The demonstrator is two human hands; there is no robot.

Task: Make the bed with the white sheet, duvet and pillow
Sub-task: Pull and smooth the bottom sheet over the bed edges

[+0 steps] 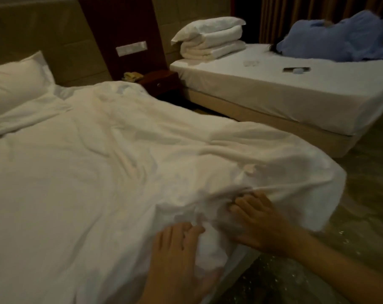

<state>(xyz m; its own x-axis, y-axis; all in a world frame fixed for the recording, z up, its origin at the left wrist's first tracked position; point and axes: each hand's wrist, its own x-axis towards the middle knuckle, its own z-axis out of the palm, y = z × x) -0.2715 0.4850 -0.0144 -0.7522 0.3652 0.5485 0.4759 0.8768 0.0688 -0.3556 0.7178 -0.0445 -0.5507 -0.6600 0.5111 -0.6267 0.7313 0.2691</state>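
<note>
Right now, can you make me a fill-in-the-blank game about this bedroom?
The left hand and right hand touch the ___ duvet.
The nightstand stands ___ the near bed and the far bed.
The person on the far bed wears ___.
Missing words: white, between, blue.
</note>
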